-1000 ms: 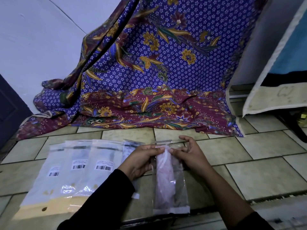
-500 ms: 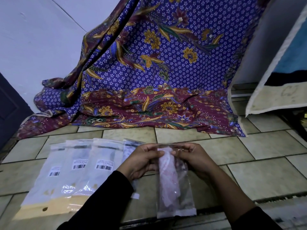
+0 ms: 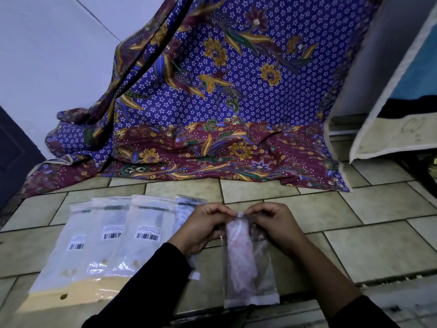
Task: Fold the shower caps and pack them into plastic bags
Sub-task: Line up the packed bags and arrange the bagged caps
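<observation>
A clear plastic bag (image 3: pixel 264 275) hangs upright in front of me with a folded pink shower cap (image 3: pixel 240 256) inside it. My left hand (image 3: pixel 201 228) pinches the bag's top edge from the left. My right hand (image 3: pixel 274 223) pinches the same top edge from the right, fingers curled over the flap. To the left, several packed bags with barcode labels (image 3: pixel 111 242) lie side by side on the tiled floor, and one more packed bag (image 3: pixel 184 214) is partly hidden behind my left hand.
A purple and maroon floral cloth (image 3: pixel 212 114) drapes down the wall onto the tiles behind the bags. A pale board (image 3: pixel 390 138) leans at the right. A dark door (image 3: pixel 14 157) stands at the far left.
Both hands have closed tighter over the bag's top edge, the right fingers curling down onto the flap. The bag has shifted slightly right and hangs a little lower.
</observation>
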